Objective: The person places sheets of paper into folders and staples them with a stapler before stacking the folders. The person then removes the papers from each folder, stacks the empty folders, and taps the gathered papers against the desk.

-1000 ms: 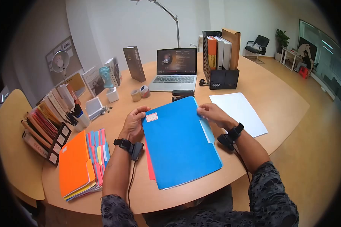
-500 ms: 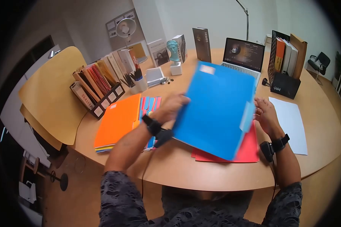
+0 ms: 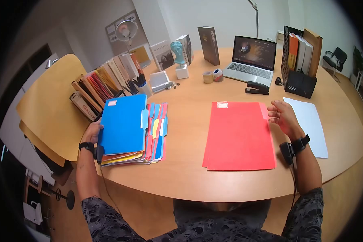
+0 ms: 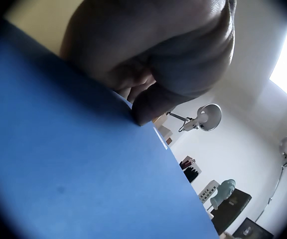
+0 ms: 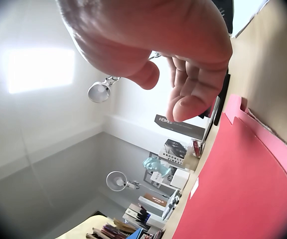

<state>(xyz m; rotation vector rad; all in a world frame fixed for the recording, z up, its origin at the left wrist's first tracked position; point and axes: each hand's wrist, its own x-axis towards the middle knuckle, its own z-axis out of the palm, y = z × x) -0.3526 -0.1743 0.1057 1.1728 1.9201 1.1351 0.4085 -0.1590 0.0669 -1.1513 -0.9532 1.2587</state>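
At the left of the table, a blue file folder [image 3: 123,125] with a small white label lies on a pile of colored folders [image 3: 155,135] whose tabs show at the right. My left hand [image 3: 93,132] pinches the blue folder's left edge; in the left wrist view the thumb [image 4: 148,107] sits at that edge. A red folder [image 3: 240,137] with a label at its upper left lies flat in front of me, another red edge peeking out beneath. My right hand [image 3: 283,117] hovers by its upper right corner, fingers loosely bent, holding nothing.
White paper [image 3: 310,127] lies right of the red folder. Behind stand a laptop [image 3: 252,60], a stapler [image 3: 257,88], tape rolls [image 3: 213,76] and a black file holder [image 3: 300,85]. A row of books and files [image 3: 105,82] borders the left pile.
The blue folder has moved from in front of me, off the red folder, leftward onto the colored pile with my left hand. My right hand has let go of it. The view has turned left.
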